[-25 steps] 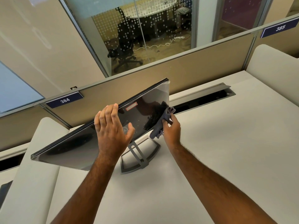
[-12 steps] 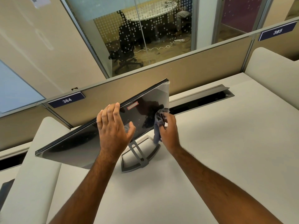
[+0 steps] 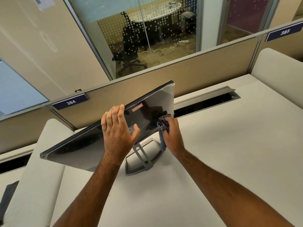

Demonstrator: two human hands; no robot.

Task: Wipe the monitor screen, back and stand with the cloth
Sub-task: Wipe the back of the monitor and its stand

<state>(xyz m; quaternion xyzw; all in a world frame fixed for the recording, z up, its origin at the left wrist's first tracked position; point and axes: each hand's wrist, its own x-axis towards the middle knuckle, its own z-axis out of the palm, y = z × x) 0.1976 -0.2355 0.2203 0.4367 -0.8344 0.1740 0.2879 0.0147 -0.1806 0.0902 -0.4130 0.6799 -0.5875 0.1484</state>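
The right hand (image 3: 172,133) has carried the bunched cloth (image 3: 163,124) from the monitor's (image 3: 78,148) side edge inward across its back.

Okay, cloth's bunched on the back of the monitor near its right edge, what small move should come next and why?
Probably sweep the cloth leftward across the monitor back toward the left hand. The right hand presses it near the right edge, leaving the dark panel leftward uncovered, while the left hand braces the top edge.
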